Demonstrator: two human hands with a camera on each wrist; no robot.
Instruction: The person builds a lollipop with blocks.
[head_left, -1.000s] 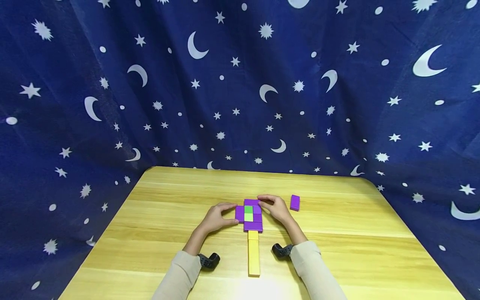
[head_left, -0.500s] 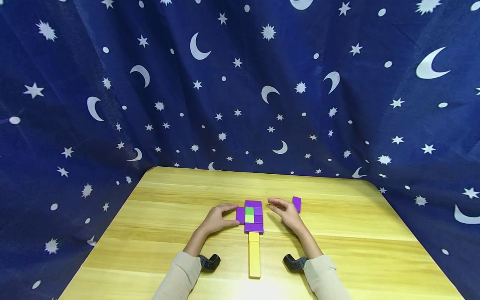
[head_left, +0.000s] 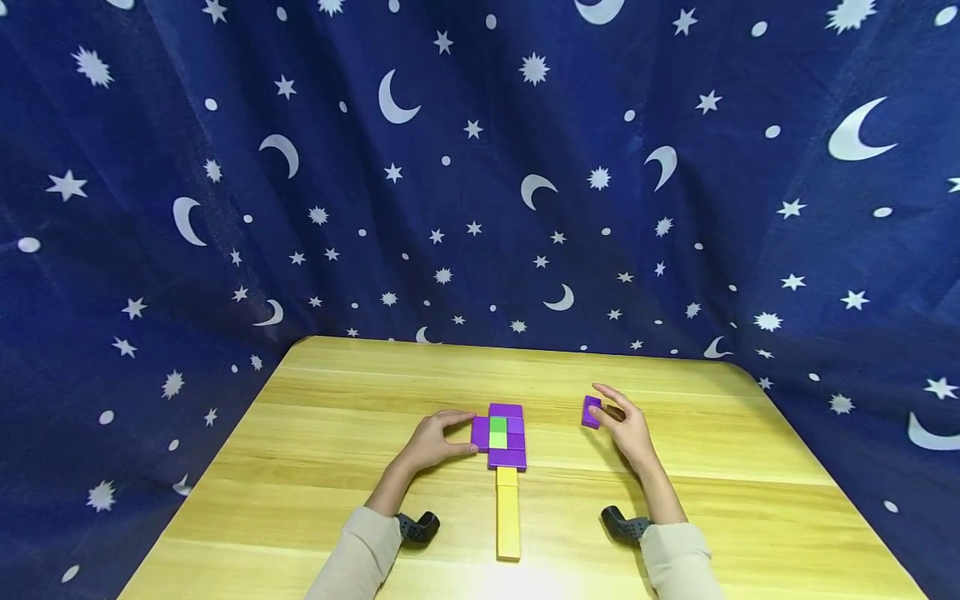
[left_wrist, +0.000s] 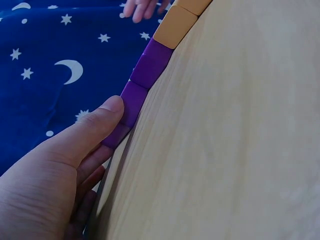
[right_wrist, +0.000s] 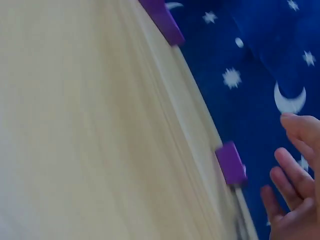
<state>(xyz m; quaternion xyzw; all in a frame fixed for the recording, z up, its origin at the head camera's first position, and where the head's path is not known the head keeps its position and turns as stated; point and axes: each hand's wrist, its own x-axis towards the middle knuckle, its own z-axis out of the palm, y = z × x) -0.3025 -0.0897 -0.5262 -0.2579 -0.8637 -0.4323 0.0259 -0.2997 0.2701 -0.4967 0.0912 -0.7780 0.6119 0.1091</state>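
Observation:
In the head view, my left hand [head_left: 433,440] pinches the left purple block [head_left: 480,435] of a flower-like layout between thumb and fingers. That block lies against a green block [head_left: 498,425] and a yellow-green one [head_left: 498,441], with other purple blocks around them. Below runs a stem of yellow blocks [head_left: 507,525]. Off to the right, my right hand [head_left: 627,429] reaches over a single purple block [head_left: 587,414], thumb and fingers spread. The right wrist view shows a gap between the fingers and that block [right_wrist: 230,164].
Everything lies flat on a wood-grain table [head_left: 360,383]. A dark blue curtain [head_left: 480,192] with white moons and stars hangs behind it and along the sides. Black wrist-worn devices [head_left: 420,529] sit near both cuffs.
My right hand has left the upper right side of the layout and moved right to the single purple block. The left hand has stayed at its block.

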